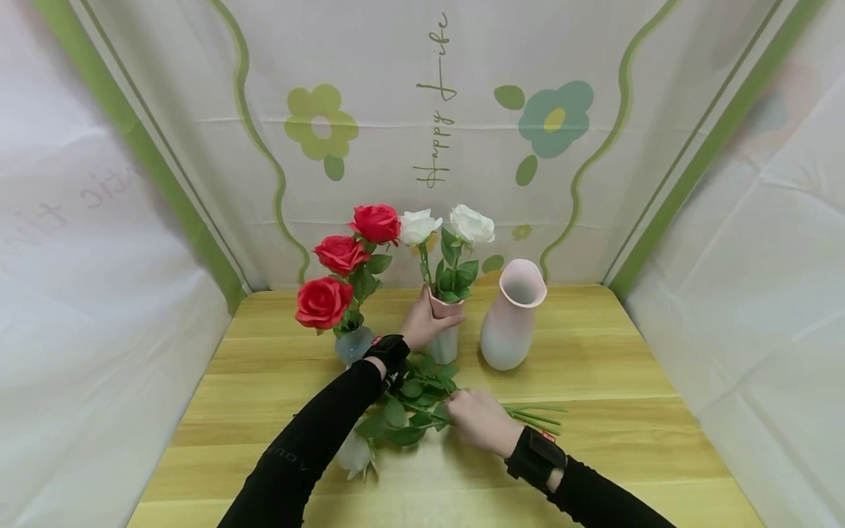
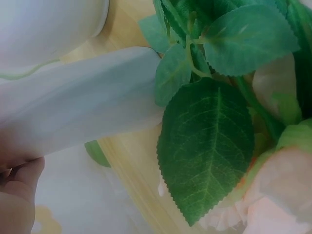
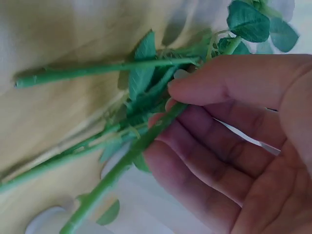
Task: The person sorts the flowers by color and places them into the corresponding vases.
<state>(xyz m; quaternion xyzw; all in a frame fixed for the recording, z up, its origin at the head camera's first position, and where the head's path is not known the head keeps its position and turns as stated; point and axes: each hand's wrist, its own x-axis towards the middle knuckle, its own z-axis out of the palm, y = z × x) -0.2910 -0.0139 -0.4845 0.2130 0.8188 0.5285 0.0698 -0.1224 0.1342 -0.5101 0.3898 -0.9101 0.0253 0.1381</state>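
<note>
My left hand (image 1: 422,321) grips a slim pink-and-white vase (image 1: 444,346) near its rim, fingers and thumb around it. Two white roses (image 1: 472,224) stand in that vase. In the left wrist view the pale vase (image 2: 87,102) shows with part of the hand (image 2: 19,195), and a green leaf (image 2: 209,146) in front. Lower down, my right hand (image 1: 478,419) holds a stem among leafy cut roses lying on the table. Its thumb and fingers pinch a green stem (image 3: 117,170) in the right wrist view. A pale rose head (image 1: 355,453) lies partly behind the left forearm.
Three red roses (image 1: 323,302) stand in a blue-grey vase (image 1: 353,345) at the left, close to my left wrist. A larger pink-and-white vase (image 1: 508,330) stands to the right. Behind the wooden table (image 1: 594,381) hangs a printed cloth (image 1: 383,59).
</note>
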